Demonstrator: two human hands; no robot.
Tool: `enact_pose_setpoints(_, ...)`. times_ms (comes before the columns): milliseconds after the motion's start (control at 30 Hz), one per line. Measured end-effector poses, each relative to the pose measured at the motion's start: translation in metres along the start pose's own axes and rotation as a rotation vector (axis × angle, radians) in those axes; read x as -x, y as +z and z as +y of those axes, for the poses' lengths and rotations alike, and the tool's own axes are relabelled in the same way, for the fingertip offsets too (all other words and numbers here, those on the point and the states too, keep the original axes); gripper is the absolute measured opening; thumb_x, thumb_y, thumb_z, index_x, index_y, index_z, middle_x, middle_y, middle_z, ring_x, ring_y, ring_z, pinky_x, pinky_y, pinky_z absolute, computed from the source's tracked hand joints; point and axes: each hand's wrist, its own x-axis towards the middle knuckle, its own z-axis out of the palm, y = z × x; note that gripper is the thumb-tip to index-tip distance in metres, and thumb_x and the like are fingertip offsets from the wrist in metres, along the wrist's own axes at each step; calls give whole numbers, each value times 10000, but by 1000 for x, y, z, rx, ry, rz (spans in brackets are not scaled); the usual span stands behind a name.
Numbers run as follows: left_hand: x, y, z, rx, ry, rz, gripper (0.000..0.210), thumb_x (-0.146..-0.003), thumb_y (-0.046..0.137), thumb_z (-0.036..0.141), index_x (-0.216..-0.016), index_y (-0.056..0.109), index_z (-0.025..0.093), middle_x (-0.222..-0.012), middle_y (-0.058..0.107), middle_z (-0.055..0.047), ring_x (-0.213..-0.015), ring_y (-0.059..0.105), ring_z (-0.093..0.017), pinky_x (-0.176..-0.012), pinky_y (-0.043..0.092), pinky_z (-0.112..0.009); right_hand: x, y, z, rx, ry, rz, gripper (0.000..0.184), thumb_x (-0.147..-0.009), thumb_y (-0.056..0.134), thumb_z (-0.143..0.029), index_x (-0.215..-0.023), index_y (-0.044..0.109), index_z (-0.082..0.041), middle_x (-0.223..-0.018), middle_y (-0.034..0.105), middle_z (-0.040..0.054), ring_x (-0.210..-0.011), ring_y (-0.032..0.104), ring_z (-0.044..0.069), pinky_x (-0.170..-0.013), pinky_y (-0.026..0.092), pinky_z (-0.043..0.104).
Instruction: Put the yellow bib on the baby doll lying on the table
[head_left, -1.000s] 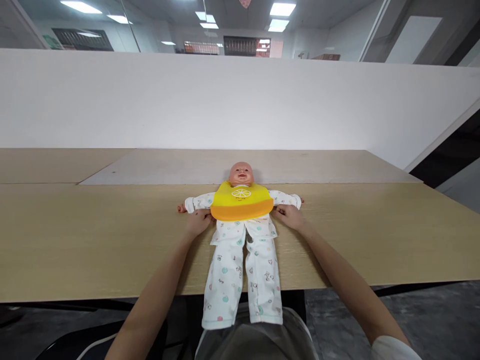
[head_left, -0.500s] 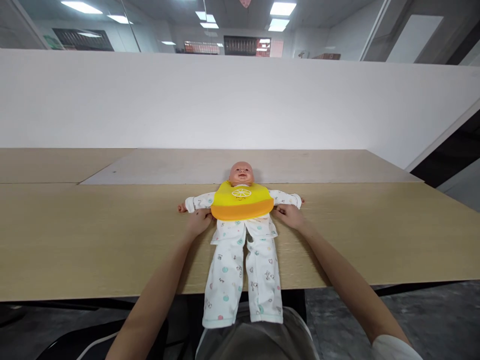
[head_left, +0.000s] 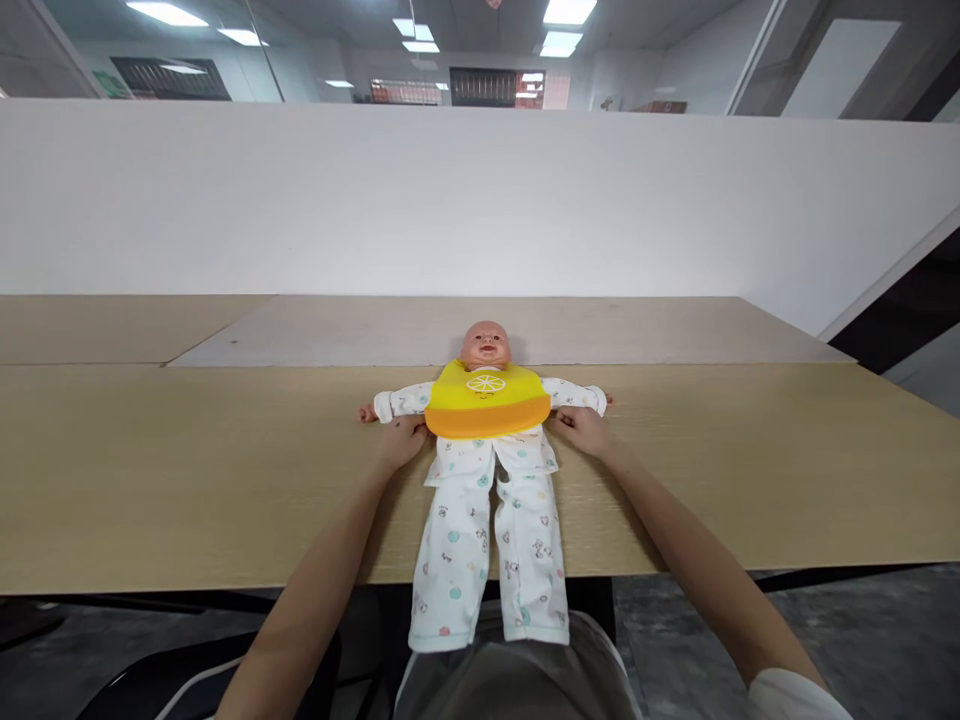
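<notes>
- Wooden table (head_left: 187,470): long and pale; a white partition wall (head_left: 300,200) stands behind it.
- Doll (head_left: 484,470): lies face up at the near edge, legs overhanging, dressed in a printed white suit.
- Bib (head_left: 487,402): yellow-orange, already on the chest, seemingly in place.
- Left hand (head_left: 401,440), right hand (head_left: 585,430): fingers curled at the bib's lower corners, touching; a firm pinch cannot be told.

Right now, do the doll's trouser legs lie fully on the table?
No, the doll has its trouser legs hanging past the table front edge.

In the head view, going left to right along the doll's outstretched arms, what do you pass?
Doll's small bare hand → person's left hand → yellow-and-orange bib → person's right hand.
</notes>
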Motion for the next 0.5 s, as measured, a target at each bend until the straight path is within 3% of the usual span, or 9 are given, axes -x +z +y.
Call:
enact_pose_setpoints(333,-2,5,-5,45,13,30,375,-830,428,221,-964,774,168,-1023,769,-108,-945,692,-265,-813,481,-306,-1,2,3,-6,-18,6,356,-864,480,-452,-653,567,-179,-598,549,9,-564,419,123,-569,250,262)
enact_pose_setpoints(500,-4,8,-9,52,22,42,394,-832,422,225,-1010,770,181,-1070,765,-102,-998,685,-265,-837,483,-313,-1,2,4,-4,-10,-4,353,-867,471,-453,-665,569,-181,-607,553,10,-571,427,124,-575,256,261)
